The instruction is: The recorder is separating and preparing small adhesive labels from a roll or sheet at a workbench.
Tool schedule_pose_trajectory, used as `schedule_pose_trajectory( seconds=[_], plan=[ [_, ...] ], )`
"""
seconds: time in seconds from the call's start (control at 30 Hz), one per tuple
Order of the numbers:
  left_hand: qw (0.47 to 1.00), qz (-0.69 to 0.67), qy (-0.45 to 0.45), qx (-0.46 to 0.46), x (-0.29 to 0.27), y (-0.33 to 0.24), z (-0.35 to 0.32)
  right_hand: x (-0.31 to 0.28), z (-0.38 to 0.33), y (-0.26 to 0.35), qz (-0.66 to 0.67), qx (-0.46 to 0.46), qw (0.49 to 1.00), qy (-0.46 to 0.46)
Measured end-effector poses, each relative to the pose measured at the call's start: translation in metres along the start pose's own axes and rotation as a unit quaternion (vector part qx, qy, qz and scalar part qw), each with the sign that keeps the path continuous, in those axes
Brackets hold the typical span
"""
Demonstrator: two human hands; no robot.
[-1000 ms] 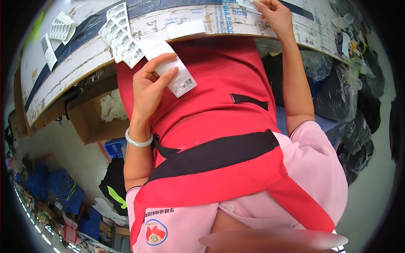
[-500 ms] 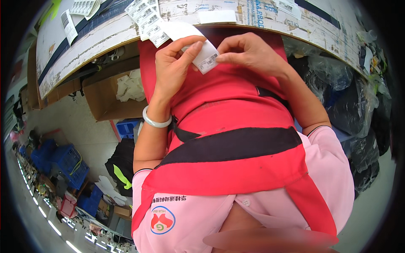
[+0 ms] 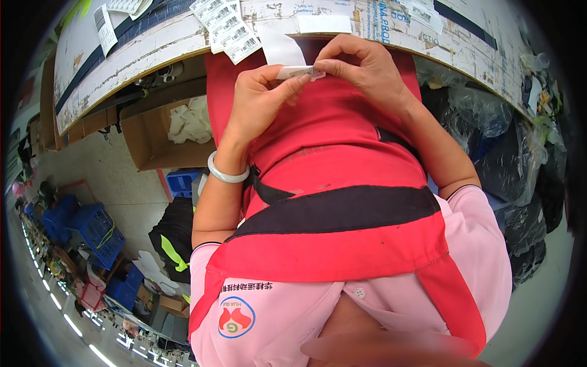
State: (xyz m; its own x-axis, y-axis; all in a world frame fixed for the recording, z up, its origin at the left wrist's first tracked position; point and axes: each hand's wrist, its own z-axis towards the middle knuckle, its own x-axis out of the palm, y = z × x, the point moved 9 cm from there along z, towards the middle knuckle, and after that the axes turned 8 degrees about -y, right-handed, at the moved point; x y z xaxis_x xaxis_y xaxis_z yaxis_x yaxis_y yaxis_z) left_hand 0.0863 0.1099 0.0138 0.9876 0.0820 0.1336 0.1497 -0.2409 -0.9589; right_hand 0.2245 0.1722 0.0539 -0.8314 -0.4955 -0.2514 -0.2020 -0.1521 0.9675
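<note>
Bent over since the earlier frame, the label strip (image 3: 282, 50) now lies printed end crosswise between left hand (image 3: 257, 101) and right hand (image 3: 370, 70), both pinching it, thumbs closed against fingers; its long tail runs away toward the bench (image 3: 165, 46).

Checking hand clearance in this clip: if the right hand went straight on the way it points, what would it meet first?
The white label strip, whose printed end the right hand seems to touch; past that, probably the left hand, though depth is unclear.
</note>
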Motion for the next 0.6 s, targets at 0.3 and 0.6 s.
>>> schedule_pose_trajectory(
  seconds=[0.3,0.6],
  plan=[
    [0.997,0.026,-0.032,0.059,-0.007,-0.006,0.002,-0.051,0.038,-0.044,0.034,0.151,0.986,-0.068],
    [0.995,0.048,-0.040,0.076,-0.007,-0.003,0.004,-0.046,0.053,-0.047,0.020,0.198,0.979,-0.036]
  ],
)
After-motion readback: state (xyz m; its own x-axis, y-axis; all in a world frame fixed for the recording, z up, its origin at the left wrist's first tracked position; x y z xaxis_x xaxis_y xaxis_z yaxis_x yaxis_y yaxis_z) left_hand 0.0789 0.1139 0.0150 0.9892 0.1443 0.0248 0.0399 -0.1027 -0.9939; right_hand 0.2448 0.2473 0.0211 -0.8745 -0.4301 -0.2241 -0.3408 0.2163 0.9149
